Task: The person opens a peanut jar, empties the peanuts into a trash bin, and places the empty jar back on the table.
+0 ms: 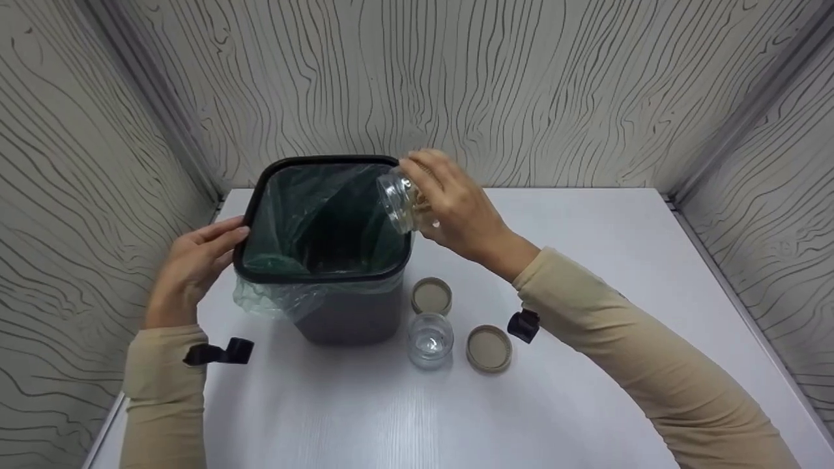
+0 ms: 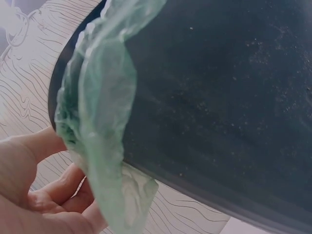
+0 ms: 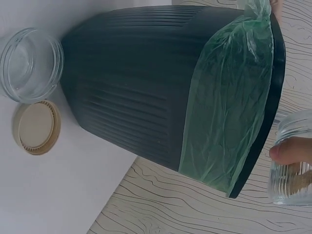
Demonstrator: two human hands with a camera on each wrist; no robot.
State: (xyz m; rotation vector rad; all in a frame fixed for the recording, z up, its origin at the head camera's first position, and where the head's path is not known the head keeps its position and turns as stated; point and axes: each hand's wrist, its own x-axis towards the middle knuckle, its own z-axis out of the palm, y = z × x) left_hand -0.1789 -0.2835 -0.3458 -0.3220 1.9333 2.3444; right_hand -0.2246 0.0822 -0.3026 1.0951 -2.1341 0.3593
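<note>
In the head view a dark trash bin (image 1: 352, 316) stands on the table, lined with a thin green bag (image 1: 283, 228) folded over its black rim. My right hand (image 1: 456, 205) grips a clear glass jar (image 1: 396, 200) at the bin's right rim, tilted with its mouth toward the opening. Something brownish shows inside the jar (image 3: 295, 175) in the right wrist view, partly behind the fingers. My left hand (image 1: 199, 260) holds the bin's left rim, fingertips on top; in the left wrist view the thumb and curled fingers (image 2: 66, 187) are at the rim and bag edge.
A second glass jar (image 1: 430, 342), without a lid, stands on the white table (image 1: 586, 260) right of the bin. Two tan lids lie near it, one lid (image 1: 431, 296) behind and another lid (image 1: 488, 349) to its right. Wood-patterned panels (image 1: 456, 85) enclose the table.
</note>
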